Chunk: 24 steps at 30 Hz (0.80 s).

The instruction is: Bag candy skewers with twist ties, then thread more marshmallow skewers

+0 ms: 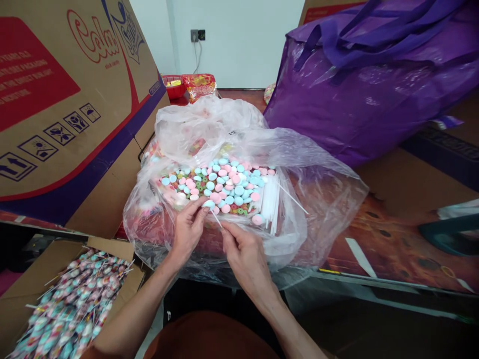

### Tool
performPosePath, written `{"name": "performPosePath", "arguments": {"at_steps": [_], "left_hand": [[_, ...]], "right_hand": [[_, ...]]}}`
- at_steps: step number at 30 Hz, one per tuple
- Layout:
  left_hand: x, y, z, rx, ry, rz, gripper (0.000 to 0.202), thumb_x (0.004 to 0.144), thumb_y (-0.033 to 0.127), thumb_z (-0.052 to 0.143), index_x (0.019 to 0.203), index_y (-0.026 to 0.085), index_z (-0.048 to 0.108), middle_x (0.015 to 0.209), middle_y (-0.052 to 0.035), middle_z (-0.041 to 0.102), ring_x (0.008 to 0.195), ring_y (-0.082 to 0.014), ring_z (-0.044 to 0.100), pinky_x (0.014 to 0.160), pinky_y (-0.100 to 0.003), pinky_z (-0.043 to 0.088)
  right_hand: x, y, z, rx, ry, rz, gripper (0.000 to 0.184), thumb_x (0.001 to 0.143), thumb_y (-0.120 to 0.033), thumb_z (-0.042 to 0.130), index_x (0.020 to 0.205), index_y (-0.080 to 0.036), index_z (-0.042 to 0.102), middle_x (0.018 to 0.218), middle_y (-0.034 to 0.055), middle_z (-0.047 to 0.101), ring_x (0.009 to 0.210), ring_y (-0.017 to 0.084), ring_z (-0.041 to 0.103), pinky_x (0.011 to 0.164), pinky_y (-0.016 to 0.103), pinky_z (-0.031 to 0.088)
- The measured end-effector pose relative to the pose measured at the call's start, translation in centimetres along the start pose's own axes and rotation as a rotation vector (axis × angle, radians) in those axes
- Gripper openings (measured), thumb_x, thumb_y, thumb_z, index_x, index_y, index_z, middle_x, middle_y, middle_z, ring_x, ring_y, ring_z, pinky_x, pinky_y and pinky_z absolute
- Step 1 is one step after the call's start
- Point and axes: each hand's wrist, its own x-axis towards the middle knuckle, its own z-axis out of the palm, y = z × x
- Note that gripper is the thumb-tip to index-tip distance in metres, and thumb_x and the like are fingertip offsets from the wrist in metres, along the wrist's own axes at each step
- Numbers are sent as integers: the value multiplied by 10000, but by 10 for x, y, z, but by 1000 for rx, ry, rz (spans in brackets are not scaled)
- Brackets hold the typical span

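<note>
My left hand (189,230) pinches a pale blue round candy (208,203) at the near edge of a heap of pink and blue candies (224,184). My right hand (243,249) pinches a thin white stick (216,218) whose tip points up at that candy. The heap lies in an open clear plastic bag (318,199) set in a tray. A bundle of loose white sticks (270,202) rests at the right side of the heap.
A cardboard box (22,294) full of wrapped lollipops (75,304) stands at the lower left. A large printed carton (67,99) leans at the left. A purple bag (374,85) fills the upper right. Red snack packets (198,86) lie at the back.
</note>
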Motion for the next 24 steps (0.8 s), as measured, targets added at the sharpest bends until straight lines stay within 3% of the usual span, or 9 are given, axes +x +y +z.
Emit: {"name": "performPosePath", "arguments": {"at_steps": [5, 11, 15, 19, 24], "left_hand": [[-11, -4, -2, 117, -60, 115, 257, 924, 275, 618, 1124, 227, 773, 1089, -74, 772, 1026, -219, 697, 960, -359, 526], [-27, 11, 8, 81, -145, 24, 296, 946, 282, 576, 1174, 229, 758, 1204, -70, 751, 1142, -231, 678, 1042, -378, 501], [-14, 19, 7, 88, -207, -16, 342, 948, 333, 577, 1231, 221, 731, 1171, -72, 764, 1061, -238, 707, 969, -359, 537], [13, 20, 8, 203, -157, 112, 271, 939, 279, 574, 1116, 208, 767, 1044, -76, 771, 951, -226, 697, 873, -331, 527], [31, 20, 38, 545, -493, 337, 258, 945, 190, 524, 982, 211, 779, 908, -67, 700, 871, -202, 620, 796, -309, 480]], "right_hand": [[0, -3, 9, 18, 17, 19, 299, 940, -235, 440, 816, -182, 706, 591, 5, 582, 545, 154, 488, 564, 273, 368], [6, 7, 17, 33, 93, 60, 308, 950, -266, 440, 710, -197, 620, 583, -10, 531, 540, 141, 442, 550, 265, 342], [0, 17, -2, 48, 86, 76, 283, 957, -315, 467, 797, -203, 672, 607, -4, 574, 554, 152, 487, 549, 256, 367], [-15, 30, -31, -52, 157, 132, 297, 956, -355, 481, 849, -200, 711, 620, 5, 622, 530, 154, 511, 544, 257, 382], [-27, 46, -51, -204, 222, 184, 297, 934, -362, 499, 838, -195, 725, 563, 5, 612, 487, 158, 526, 539, 262, 389]]}}
